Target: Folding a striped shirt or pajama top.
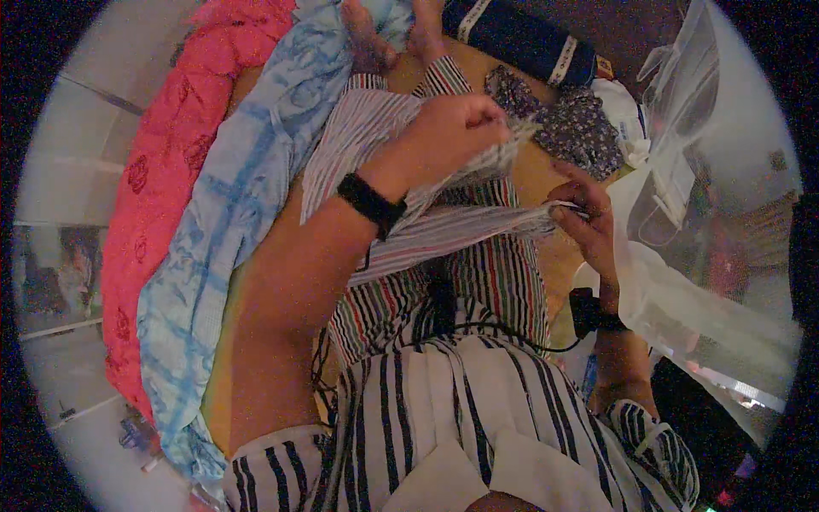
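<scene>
A thin white cloth with red and blue-grey stripes (478,235) stretches over my lap, above my striped trousers (512,282). My left hand (465,128) is closed, pinching the cloth's upper edge, which looks slightly blurred. Lower and to the right, my right hand (584,213) grips the cloth's other edge between thumb and fingers. Between the two hands the fabric hangs in a loose fold. Part of its spread lies past my left forearm, toward my bare feet (371,38). Each wrist wears a black band.
On the left lie a light blue patterned cloth (256,154) and a red-pink cloth (171,230). Ahead to the right are a dark floral cloth (584,128), a navy rolled bundle (520,38) and a white packet (623,119). Clear plastic sheeting (682,136) stands at the right.
</scene>
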### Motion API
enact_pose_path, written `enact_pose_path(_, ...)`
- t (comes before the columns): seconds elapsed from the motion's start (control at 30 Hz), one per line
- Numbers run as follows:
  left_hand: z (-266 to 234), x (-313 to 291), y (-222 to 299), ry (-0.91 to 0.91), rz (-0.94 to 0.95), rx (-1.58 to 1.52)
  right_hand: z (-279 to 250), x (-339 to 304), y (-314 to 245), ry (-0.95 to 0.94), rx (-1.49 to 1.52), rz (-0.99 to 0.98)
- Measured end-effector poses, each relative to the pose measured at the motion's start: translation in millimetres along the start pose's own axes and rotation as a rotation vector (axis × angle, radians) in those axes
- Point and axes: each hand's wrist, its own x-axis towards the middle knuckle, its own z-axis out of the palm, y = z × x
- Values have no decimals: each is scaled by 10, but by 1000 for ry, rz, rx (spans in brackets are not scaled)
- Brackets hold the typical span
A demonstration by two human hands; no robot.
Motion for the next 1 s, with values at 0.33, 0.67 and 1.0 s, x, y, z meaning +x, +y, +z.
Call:
enact_pose_path(0.33,647,-703,-27,99,149,144,151,-24,101,-64,-3,75)
enact_pose_path(0.67,651,-642,6,144,149,77,179,-90,255,143,-12,-12)
enact_pose_path(1.0,721,-585,39,116,92,66,158,-87,323,28,-29,95)
